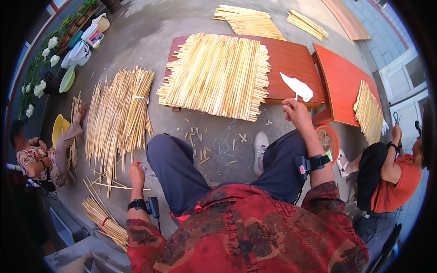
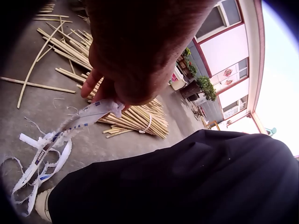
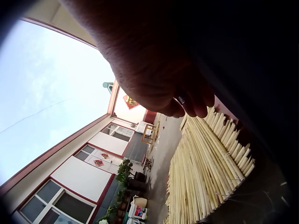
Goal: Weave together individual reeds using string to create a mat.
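My left hand, low at the left beside my knee, pinches a bunch of frayed white strips with blue print. Their loose ends trail down toward the ground in the left wrist view. My right hand is over the front edge of the dark red low table, its fingers loosely bent and nothing seen between them. Just beyond it lies a white piece of cloth or paper. Left of that hand, a wide mat of peeled sticks lies across the table and overhangs its front edge.
Bundled sticks lie on the ground at left, with a smaller tied bundle nearer. Cut stubs litter the ground between my feet. An orange table and a basket stand right. One person sits at each side.
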Demonstrator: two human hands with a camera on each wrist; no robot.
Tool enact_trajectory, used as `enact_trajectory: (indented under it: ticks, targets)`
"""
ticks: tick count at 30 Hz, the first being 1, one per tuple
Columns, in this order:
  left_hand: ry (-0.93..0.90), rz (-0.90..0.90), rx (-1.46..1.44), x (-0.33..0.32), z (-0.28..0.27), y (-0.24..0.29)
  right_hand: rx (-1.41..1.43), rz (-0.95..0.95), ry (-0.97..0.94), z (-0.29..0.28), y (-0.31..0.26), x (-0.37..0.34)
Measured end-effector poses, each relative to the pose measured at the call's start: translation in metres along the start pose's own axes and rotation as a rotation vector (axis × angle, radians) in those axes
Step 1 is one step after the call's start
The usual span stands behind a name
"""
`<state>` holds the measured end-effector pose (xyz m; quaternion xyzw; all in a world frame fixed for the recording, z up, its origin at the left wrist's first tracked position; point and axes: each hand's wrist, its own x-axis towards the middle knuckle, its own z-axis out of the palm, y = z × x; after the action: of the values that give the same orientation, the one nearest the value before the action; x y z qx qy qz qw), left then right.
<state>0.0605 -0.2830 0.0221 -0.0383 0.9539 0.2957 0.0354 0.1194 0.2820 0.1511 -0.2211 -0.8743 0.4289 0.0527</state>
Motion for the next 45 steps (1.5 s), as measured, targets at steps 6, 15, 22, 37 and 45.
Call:
enact_trajectory:
  ticks: [6,15,22,37,45]
  targets:
    - [-0.007,-0.081,-0.04,-0.004,0.012,-0.023,-0.067,-0.046,-0.014,-0.001,0.002,-0.002]
    - [0.016,-0.178,-0.071,-0.003,0.004,-0.001,-0.03,-0.013,-0.021,0.0,0.007,-0.001]
    - [-0.024,-0.175,-0.366,0.009,0.011,-0.001,-0.028,-0.028,-0.038,-0.001,0.006,-0.001]
    - [-0.093,0.17,-0.793,0.009,-0.058,0.179,-0.05,-0.149,-0.103,0.011,-0.051,-0.022]
    - [-0.24,0.318,-1.13,-0.038,-0.062,0.274,0.621,-0.343,-0.702,0.106,-0.146,-0.067]
